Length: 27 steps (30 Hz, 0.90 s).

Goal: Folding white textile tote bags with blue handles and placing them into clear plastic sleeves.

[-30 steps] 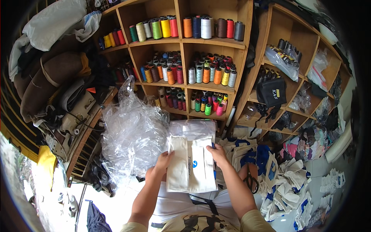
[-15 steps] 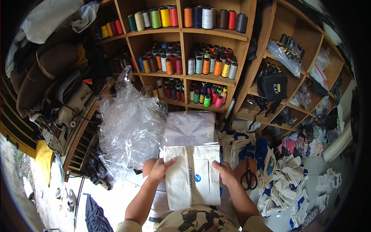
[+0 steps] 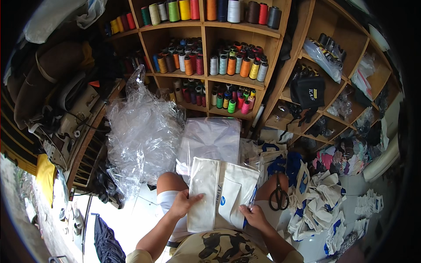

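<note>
The white cloth bag [image 3: 226,195] is right in front of the person, over the lap. It is flat and tips a little to one side. It has a pocket and a small blue mark. Its top shines like clear plastic, but I cannot tell if it sits inside a plastic cover. The left hand [image 3: 184,204] has hold of its left side, with the thumb on top and the fingers tucked in. The right hand [image 3: 255,216] is mostly closed and pinches the right side, at the near end.

Just past the bag is a flat stack of clear plastic [image 3: 210,136]. Left of that stands a big, puffy heap of clear plastic [image 3: 142,136]. Black scissors [image 3: 278,199] lie on the right leg. To the right is a messy pile of white and blue cloth [image 3: 322,206].

Farther off is a wooden shelf [image 3: 204,37] made of boxes. The boxes hold spools of thread [image 3: 188,66]. The two big top boxes have one neat row each, in colors like green, yellow, red, orange and white. The boxes below them are packed with many more spools.

On the far right is another wooden shelf [image 3: 302,22]. One box holds a clear bag of dark spools [image 3: 322,59]. Below it is a black pouch [image 3: 309,93]. Other boxes have crumpled clear bags [image 3: 342,103] in them.
</note>
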Tool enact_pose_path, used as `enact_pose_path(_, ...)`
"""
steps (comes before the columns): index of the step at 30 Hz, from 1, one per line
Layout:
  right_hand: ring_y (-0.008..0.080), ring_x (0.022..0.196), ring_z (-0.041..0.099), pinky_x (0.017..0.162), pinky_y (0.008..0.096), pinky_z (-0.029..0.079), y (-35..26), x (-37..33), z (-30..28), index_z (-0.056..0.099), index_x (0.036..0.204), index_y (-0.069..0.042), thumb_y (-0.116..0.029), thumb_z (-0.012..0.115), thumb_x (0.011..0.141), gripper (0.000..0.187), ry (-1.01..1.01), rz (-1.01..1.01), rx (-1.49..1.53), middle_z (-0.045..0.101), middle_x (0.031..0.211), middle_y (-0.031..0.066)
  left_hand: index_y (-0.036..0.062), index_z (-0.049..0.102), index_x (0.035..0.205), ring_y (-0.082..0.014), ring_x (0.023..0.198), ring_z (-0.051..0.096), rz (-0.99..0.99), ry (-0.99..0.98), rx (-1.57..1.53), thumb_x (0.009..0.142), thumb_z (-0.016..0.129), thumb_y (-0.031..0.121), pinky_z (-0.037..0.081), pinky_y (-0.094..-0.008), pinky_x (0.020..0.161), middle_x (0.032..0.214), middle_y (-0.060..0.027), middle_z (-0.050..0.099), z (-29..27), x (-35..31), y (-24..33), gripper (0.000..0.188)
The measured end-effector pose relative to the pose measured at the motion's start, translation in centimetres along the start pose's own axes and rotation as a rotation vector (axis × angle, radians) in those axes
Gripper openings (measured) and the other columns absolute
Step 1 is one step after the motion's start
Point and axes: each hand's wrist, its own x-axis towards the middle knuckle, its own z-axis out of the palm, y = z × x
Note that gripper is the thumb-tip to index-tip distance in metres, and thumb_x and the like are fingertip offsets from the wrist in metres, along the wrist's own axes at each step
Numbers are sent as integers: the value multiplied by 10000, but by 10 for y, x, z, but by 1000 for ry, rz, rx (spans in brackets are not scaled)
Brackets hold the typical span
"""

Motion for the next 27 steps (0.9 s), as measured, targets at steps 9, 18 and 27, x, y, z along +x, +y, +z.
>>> enact_pose_path(9,174,742,631,692,326,488,-26,25,-11,644,1053,33,-335,671,875,410,-13,55,145,680,816,136,-51,644,1032,-146,699,671,-65,24,-131,875,689,90,552,-286,624,884,-87,698,6,-24,2,216)
enact_pose_path(18,255,1224,496,1037,340,382,-41,30,-18,242,1424,59,-171,729,826,805,-192,-135,138,463,1354,206,-36,554,1195,-207,886,685,-51,-99,-288,919,616,92,580,-333,756,1051,-139,669,-10,-23,16,311)
enact_pose_path(27,132,969,600,824,301,502,-31,-20,-11,513,1233,25,-153,704,867,449,-56,-63,333,641,1069,85,-73,523,1220,-249,894,691,-234,-97,-354,921,626,137,590,-352,770,1079,-166,655,-6,-34,20,380)
